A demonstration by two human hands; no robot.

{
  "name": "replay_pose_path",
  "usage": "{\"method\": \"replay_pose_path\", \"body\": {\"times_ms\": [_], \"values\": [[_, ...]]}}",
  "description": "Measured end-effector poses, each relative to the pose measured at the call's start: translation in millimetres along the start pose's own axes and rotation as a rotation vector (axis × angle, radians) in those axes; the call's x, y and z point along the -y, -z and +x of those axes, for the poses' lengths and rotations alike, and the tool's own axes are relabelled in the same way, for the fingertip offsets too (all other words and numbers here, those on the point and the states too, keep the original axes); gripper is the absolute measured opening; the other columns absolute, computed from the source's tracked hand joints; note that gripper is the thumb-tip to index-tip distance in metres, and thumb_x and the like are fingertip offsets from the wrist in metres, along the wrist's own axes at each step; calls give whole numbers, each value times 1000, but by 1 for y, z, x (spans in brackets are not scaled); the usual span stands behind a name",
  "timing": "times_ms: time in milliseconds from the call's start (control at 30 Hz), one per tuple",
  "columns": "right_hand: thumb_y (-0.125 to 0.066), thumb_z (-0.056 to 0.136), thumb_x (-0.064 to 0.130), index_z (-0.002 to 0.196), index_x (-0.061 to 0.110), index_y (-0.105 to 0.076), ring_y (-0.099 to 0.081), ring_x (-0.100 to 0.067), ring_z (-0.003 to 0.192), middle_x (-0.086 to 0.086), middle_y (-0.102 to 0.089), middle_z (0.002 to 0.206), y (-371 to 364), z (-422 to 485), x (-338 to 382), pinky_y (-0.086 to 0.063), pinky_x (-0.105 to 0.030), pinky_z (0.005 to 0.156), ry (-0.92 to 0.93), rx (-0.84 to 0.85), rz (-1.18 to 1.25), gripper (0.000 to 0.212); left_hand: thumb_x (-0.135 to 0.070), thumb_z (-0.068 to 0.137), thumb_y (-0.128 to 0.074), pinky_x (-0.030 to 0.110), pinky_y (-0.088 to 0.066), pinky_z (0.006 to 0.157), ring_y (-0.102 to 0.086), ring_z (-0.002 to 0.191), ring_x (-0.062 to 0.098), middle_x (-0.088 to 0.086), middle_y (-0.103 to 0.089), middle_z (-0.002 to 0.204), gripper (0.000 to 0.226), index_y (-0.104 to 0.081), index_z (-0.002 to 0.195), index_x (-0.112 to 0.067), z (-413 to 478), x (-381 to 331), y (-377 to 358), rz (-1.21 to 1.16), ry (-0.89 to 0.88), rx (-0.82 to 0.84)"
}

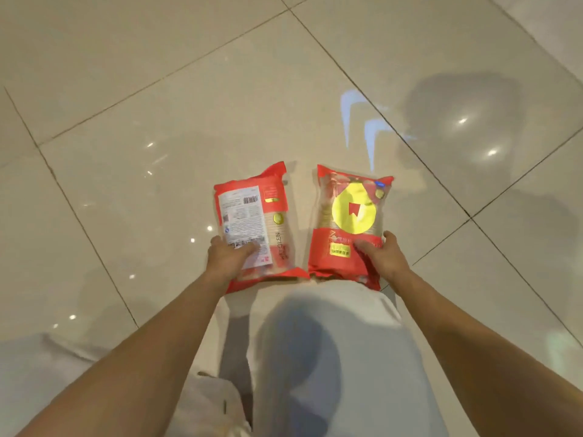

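Left hand [227, 260]: I grip the left pack [252, 225] at its near end, thumb on the white label.
Right hand [383, 257]: I grip the right pack [347, 222] at its near end, thumb on the red front.
Packs: side by side, narrowly apart, just beyond my knee [331, 342].
Beneath: glossy tiled floor [157, 89]; whether the packs touch it, I cannot tell.

Left red-and-clear plastic packet [252, 223]: back face up, white printed label with barcode. Right red-and-clear plastic packet [348, 220]: front face up, large yellow circle. Just beside each other, long sides roughly parallel.
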State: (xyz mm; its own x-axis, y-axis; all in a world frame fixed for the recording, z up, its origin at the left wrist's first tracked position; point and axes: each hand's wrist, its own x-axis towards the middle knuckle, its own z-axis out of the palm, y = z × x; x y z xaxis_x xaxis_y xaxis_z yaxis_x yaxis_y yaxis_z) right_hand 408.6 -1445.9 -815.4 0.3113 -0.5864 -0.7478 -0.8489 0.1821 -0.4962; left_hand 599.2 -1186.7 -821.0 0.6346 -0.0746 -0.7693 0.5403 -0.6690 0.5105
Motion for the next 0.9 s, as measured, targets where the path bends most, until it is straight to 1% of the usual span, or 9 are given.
{"method": "replay_pose_path", "body": {"times_ms": [100, 167, 233, 367, 500, 600, 700, 833, 900], "values": [[-90, 67, 43, 124, 12, -54, -72, -20, 88, -4, -71, 107, -16, 19, -2, -60, -36, 74, -6, -58, 185, 74, -33, 56, -94, 47, -64, 82, -78, 90, 26, 10, -76, 114, 78, -61, 122, -6, 19, 8, -9, -217, 40, 51], [-89, 72, 26, 119, 11, -54, -70, -16, 81, -2, -69, 101, -24, 16, 5, -55, -29, 63, -24, -60, 280, 60, -17, 70, -91, 40, -65, 76, -79, 83, 23, 9, -79, 107, 52, -68, 116, -9, 16, 6, -12, -249, 32, 131], [-89, 70, 23, 120, 12, -53, -72, -21, 82, -6, -69, 105, -22, 3, 18, -58, -33, 66, -20, -84, 321, 62, -12, 73, -88, 33, -64, 64, -78, 72, 18, 9, -79, 101, 42, -70, 110, -9, 1, -1, -9, -245, 18, 102], [-89, 66, 28, 123, 19, -50, -74, -27, 87, -4, -69, 107, 10, -70, 77, -63, -49, 75, 69, -73, 304, 69, -13, 72, -89, 42, -64, 78, -79, 84, 22, 6, -79, 105, 44, -68, 111, -11, -72, -41, 41, -324, -55, -27], [-87, 73, 17, 124, 19, -51, -74, -25, 90, -4, -69, 108, 68, -203, 170, -63, -47, 76, 206, -11, 307, 63, -9, 80, -83, 26, -62, 62, -79, 82, 17, 4, -79, 105, 38, -67, 114, -11, -209, -116, 129, -427, -165, -43], [-86, 74, 15, 126, 19, -51, -74, -21, 89, -2, -69, 110, 116, -327, 246, -63, -42, 71, 306, 47, 287, 63, -9, 80, -83, 24, -62, 66, -79, 87, 17, -1, -80, 104, 39, -68, 116, -14, -337, -172, 209, -470, -253, -65], [-87, 73, 16, 126, 20, -53, -74, -14, 89, 2, -70, 110, 165, -454, 316, -61, -29, 65, 438, 96, 235, 64, -8, 80, -83, 30, -62, 75, -78, 91, 17, -3, -80, 107, 44, -66, 120, -16, -468, -214, 283, -499, -323, -130], [-91, 59, 27, 121, 24, -56, -75, -17, 88, 2, -73, 107, 214, -597, 383, -63, -43, 67, 577, 189, 219, 71, -9, 73, -87, 34, -60, 77, -78, 91, 18, -5, -80, 105, 48, -66, 115, -20, -618, -239, 358, -552, -404, -247], [-89, 55, 31, 120, 25, -57, -75, -15, 88, 3, -74, 106, 231, -656, 403, -62, -36, 69, 672, 250, 203, 72, -10, 70, -88, 27, -61, 69, -78, 87, 18, -8, -81, 100, 48, -66, 112, -21, -686, -241, 382, -599, -430, -321]]}}
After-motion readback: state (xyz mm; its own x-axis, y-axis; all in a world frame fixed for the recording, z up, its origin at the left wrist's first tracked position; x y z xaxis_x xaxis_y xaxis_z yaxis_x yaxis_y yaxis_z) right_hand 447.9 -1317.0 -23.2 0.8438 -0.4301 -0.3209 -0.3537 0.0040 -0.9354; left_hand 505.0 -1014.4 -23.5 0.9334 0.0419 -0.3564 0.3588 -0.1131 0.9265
